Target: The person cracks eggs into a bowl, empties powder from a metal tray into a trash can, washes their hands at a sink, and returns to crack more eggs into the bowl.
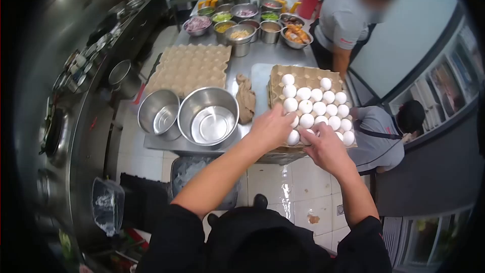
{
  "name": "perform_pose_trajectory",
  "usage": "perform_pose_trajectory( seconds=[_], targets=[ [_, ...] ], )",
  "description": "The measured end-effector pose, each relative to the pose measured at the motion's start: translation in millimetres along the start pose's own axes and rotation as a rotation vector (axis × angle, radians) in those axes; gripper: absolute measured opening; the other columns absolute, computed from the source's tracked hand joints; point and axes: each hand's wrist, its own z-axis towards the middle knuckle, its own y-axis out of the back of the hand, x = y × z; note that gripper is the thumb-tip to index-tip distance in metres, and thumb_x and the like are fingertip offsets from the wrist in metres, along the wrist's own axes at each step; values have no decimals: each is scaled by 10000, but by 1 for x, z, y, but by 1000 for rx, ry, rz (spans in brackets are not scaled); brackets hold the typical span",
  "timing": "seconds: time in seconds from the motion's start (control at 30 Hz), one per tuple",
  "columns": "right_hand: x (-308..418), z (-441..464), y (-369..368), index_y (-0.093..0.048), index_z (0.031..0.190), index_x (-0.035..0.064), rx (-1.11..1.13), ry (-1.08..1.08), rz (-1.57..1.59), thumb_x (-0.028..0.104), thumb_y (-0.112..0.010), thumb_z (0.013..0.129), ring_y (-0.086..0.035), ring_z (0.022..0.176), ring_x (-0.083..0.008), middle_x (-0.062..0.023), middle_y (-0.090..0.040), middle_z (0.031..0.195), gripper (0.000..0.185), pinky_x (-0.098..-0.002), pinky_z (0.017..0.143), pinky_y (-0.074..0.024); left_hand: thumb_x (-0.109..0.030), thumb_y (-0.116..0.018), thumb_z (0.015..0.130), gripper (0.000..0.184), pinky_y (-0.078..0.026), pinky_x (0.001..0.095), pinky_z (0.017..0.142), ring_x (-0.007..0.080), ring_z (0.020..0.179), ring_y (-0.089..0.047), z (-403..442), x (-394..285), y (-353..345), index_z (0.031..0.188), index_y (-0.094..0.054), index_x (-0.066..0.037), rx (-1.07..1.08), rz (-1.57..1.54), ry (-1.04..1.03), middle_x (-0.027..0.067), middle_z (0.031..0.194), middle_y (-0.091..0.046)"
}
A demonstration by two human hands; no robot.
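White eggs (319, 108) in cardboard tray (306, 76) at the desk's (260, 54) near edge, probably light, smooth, brittle, best cupped gently round their sides; left hand (271, 127) and right hand (329, 150) fingers bent over near rows, grip unclear.

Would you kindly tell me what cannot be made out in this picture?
Head view, whether the left hand and right hand grip any egg: the hands hide it.
Head view, some egg tray cups: hands cover them.
Head view, the red mark on the standing co-worker: too small to read.
Head view, lower-right glass cabinet: dark edge cuts it off.
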Motion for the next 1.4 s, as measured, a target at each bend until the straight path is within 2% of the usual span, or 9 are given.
perform_pose_trajectory(
  seconds=[0.33, 0.43, 0.67, 0.73, 0.83, 1.0, 1.1, 1.27, 1.4],
  targets=[
    [-38, 26, 22, -608, 1154, 37, 100, -43, 370, 79, -777, 742, -613, 860, -288, -114, -602, 994, 447, -365, 755, -510, -216, -680, 809, 267, -560, 430, 805, 332, 987, -670, 66, -42, -18, 1029, -694, -65, 117, 94, 236, 202, 1075, -667],
    [-50, 23, 11, -637, 1107, 37, 22, -249, 1127, 81, -734, 808, -624, 771, -215, -102, -631, 1028, 318, -295, 673, -517, -216, -735, 757, 312, -556, 422, 828, 330, 999, -664, 55, -26, -7, 1025, -705, -60, 116, 55, 162, 217, 1061, -663],
    [38, 33, -27, -406, 1364, 48, 154, -344, 2147, 240, -512, 995, -663, 746, -224, -166, -600, 1148, 430, -301, 586, -552, -55, -522, 915, 467, -557, 334, 673, 248, 926, -679, -99, 52, 48, 1365, -395, -47, -489, -1526, 463, 155, 1123, -635],
    [64, 45, -49, -383, 1382, 41, 237, -404, 1937, 210, -562, 981, -663, 754, -208, -158, -601, 1153, 470, -293, 606, -548, -75, -531, 941, 474, -537, 299, 623, 212, 846, -669, -142, 63, 49, 1389, -381, -39, -624, -1580, 589, 149, 1068, -638],
    [101, 73, -73, -385, 1394, 24, 278, -420, 1429, 186, -605, 963, -669, 799, -249, -175, -587, 1176, 510, -341, 655, -551, -106, -555, 960, 502, -503, 257, 576, 170, 770, -642, -169, 76, 34, 1416, -360, -30, -463, -852, 781, 152, 1070, -611],
    [110, 91, -122, -404, 1409, 5, -240, 206, 671, 197, -620, 949, -637, 973, -352, -218, -554, 1210, 543, -404, 774, -539, -221, -697, 905, 549, -543, 377, 735, 294, 893, -653, -167, 62, 30, 1368, -484, -19, -817, -1, 193, 168, 1132, -598],
    [107, 96, -134, -408, 1420, 16, -88, 217, 514, 195, -649, 934, -633, 994, -314, -209, -571, 1196, 571, -373, 758, -533, -220, -713, 889, 573, -541, 392, 741, 319, 907, -648, -165, 77, 21, 1379, -480, -36, -432, 128, 314, 178, 1131, -598],
    [122, 130, -90, -414, 1410, 34, 158, -286, 1470, 160, -679, 921, -631, 845, -126, -118, -613, 1138, 571, -259, 672, -496, -96, -605, 937, 432, -486, 251, 560, 83, 668, -598, -137, 72, 67, 1338, -466, -15, -752, -1195, 570, 53, 921, -613],
    [118, 165, -100, -460, 1327, 13, 60, -104, 1173, 75, -687, 821, -641, 902, -185, -115, -617, 1126, 559, -306, 756, -522, -97, -676, 838, 440, -527, 324, 619, 205, 727, -655, -112, 102, 85, 1222, -484, -1, -477, -837, 646, 135, 942, -645]
  ],
)
